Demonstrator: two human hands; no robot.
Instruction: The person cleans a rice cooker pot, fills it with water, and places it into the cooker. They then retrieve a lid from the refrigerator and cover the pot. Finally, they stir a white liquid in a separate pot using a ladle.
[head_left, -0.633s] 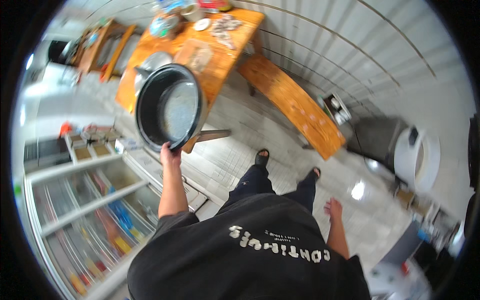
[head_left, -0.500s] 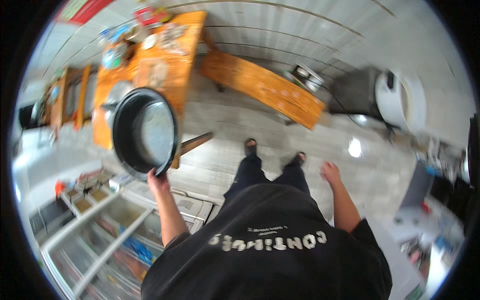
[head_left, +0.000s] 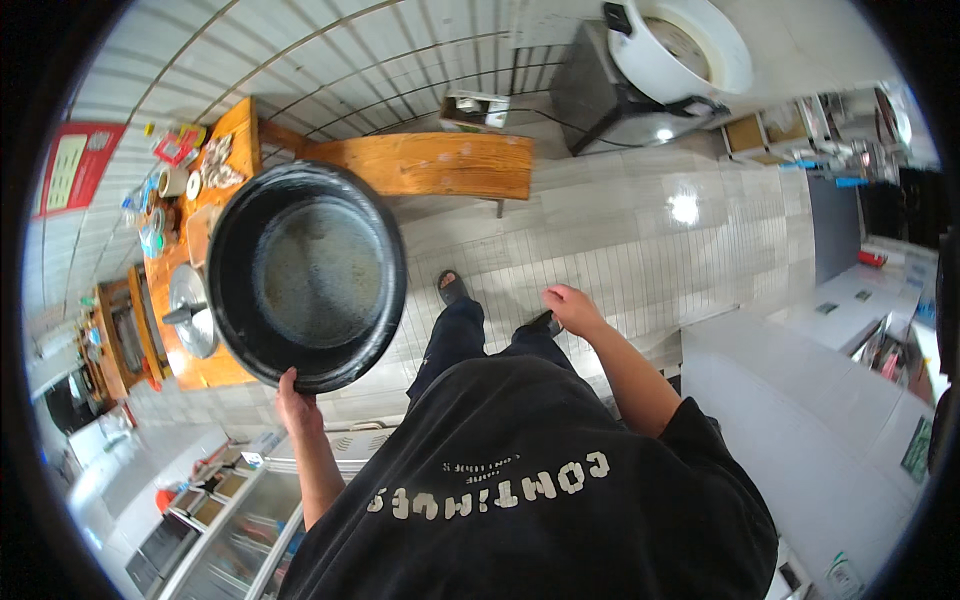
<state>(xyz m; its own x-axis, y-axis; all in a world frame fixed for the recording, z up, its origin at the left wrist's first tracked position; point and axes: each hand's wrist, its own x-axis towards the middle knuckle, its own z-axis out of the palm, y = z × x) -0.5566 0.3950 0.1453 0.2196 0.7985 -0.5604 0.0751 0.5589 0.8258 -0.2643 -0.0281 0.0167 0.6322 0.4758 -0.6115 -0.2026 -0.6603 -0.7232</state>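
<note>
A large round black basin point(head_left: 320, 270) hangs at the left in front of me, its inside whitish at the bottom. My left hand point(head_left: 297, 408) grips the basin's near rim, thumb on top. Whether liquid lies in it I cannot tell. My right hand point(head_left: 574, 310) hangs above the floor near my right foot, fingers curled in, with nothing visible in it. Behind the basin stands a wooden table point(head_left: 215, 372), partly hidden by it. On that table lies a round metal lid point(head_left: 190, 300) with a dark handle.
A wooden bench point(head_left: 440, 165) runs along the tiled wall. Beyond it a big white pot point(head_left: 690, 50) sits on a dark metal stand point(head_left: 590, 90). A glass-topped display fridge point(head_left: 240, 530) is at lower left, a white counter point(head_left: 790, 400) at right. Grey tiles cover the floor point(head_left: 620, 220).
My view has swung to the right, and the bench and pot now appear farther left. The basin, still in my left hand, looks nearer and more level. My right hand has swung inward.
</note>
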